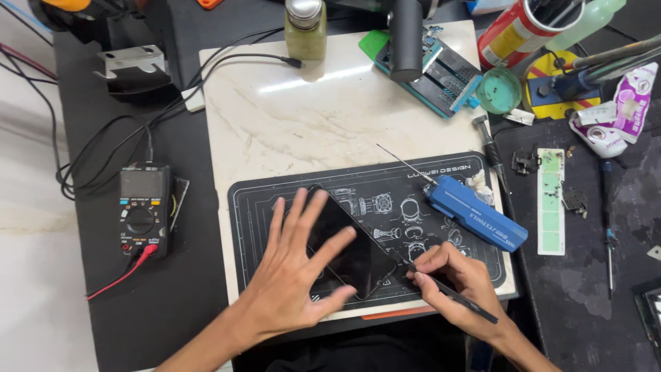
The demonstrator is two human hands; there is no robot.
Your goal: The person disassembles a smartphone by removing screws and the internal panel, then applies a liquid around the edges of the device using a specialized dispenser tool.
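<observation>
Black glass phone (348, 244) lies on the dark mat (441, 172) under the left hand (296, 275), whose grip is spread open, fingers flat. Just right, the right hand (458, 279) pinches a thin dark tool (454, 293) (tip at the phone's edge); beyond lies a blue driver (475, 212).

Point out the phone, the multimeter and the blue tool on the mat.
phone (358, 258), head view, bare middle of its dark screen.
multimeter (141, 220), head view, its round dial.
blue tool (475, 212), head view, middle of its body.

Black phone (348, 244) flat, thin tool (447, 291) alongside
</observation>
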